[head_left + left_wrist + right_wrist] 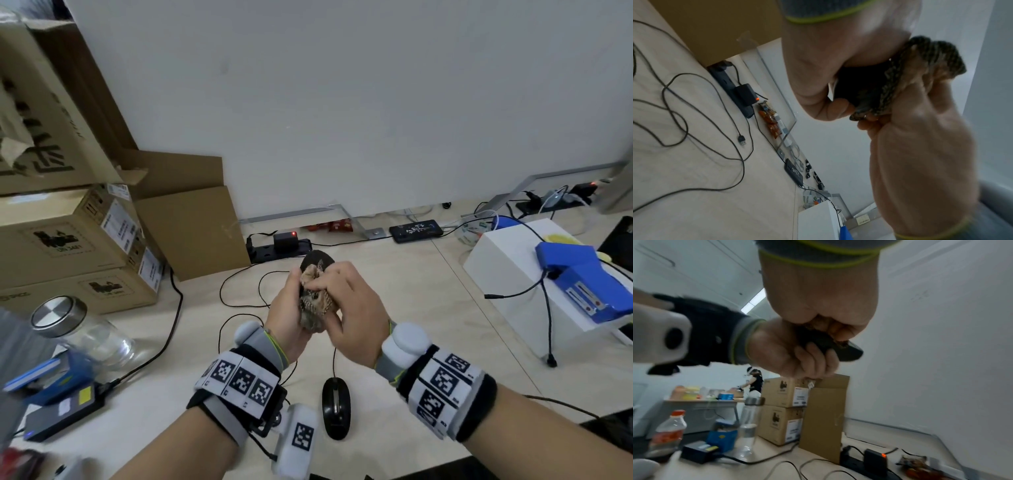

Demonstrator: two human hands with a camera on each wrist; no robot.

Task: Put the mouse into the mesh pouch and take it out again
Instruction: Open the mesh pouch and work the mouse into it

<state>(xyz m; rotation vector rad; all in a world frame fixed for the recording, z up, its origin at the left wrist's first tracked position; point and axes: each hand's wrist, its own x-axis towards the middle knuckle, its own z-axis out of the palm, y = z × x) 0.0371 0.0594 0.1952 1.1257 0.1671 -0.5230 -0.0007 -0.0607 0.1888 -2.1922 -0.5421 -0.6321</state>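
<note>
Aloft, both hands' grips (291, 305) (346, 308) pinching the mesh pouch (313, 303), black mouse (336, 407) below on open counter (428, 308).

Both arms reach forward, and the hands meet in the air in front of the body. The left hand (291, 308) has its fingers curled around the mesh pouch (313, 301). The right hand (352, 305) pinches the top of the same pouch with bent fingers. Each wrist wears a band with a camera.
</note>
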